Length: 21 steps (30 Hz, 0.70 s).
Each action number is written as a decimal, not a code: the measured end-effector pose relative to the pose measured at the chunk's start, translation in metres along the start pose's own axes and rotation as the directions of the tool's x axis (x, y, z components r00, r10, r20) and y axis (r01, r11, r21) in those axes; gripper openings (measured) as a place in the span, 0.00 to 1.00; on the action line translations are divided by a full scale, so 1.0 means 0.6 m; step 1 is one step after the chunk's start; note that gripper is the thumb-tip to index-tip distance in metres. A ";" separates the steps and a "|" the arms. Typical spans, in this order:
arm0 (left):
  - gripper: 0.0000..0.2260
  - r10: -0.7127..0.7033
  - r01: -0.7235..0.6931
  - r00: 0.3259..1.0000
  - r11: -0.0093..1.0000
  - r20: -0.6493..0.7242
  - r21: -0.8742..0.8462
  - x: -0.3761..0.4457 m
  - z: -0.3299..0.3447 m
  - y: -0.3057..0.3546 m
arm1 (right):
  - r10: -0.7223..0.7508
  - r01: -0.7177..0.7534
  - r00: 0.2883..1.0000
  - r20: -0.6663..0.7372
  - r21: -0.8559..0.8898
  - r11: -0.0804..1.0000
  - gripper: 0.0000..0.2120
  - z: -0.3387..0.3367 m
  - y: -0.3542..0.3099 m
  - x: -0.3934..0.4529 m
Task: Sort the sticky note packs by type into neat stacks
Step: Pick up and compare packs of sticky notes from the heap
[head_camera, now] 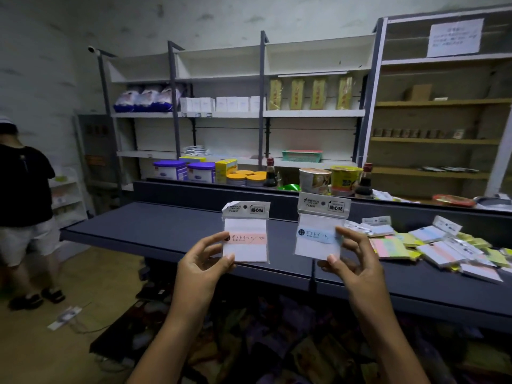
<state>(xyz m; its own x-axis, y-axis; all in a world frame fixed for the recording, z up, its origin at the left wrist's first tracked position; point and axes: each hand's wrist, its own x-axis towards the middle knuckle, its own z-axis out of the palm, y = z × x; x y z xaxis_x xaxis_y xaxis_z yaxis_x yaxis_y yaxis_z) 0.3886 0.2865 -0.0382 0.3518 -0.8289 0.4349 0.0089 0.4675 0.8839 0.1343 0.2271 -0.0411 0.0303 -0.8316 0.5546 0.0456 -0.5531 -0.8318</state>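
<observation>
Above the near edge of the dark worktop (166,228), the left hand (203,261) held up a pink-banded pack (245,234), its fingers (213,239) curled onto the pack's left edge and its thumb clamped against the lower corner. Just right of that pack, apart from it, the right hand (352,259) held a blue-banded pack (318,231) upright in the same way, fingers pinching its right edge and thumb pressed near the bottom corner. Both packs had grey header cards on top and stood between the camera and the back of the worktop. On the worktop, to the right of the blue-banded pack, lay a loose heap of sticky note packs (443,248), overlapping at odd angles, with white, pink-striped, blue-striped, yellow and multicoloured ones mixed together. Behind the worktop, beyond a raised dark ledge, stood two purple-lidded tubs (184,170), a yellow box (225,169), orange-lidded jars (246,177), a dark sauce bottle (271,173) and instant noodle cups (329,178). Further back, white shelving (238,115) carried white boxes and yellow packets, and a green basket (302,155) sat on a lower shelf. Far left of the worktop a person in a black shirt (25,187) stood facing away.
</observation>
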 end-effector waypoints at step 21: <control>0.15 0.026 -0.020 0.998 0.996 -0.063 0.088 0.320 -0.220 -0.122 | -0.031 0.031 0.999 0.016 -0.016 0.999 0.22 0.287 0.137 0.216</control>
<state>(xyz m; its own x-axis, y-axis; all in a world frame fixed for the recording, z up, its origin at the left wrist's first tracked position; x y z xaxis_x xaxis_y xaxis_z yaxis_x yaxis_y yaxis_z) 0.5794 0.1335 -0.0422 0.4098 -0.7958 0.4459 -0.0804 0.4554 0.8867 0.3138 0.0824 -0.0340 0.0450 -0.8131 0.5804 0.0307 -0.5796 -0.8143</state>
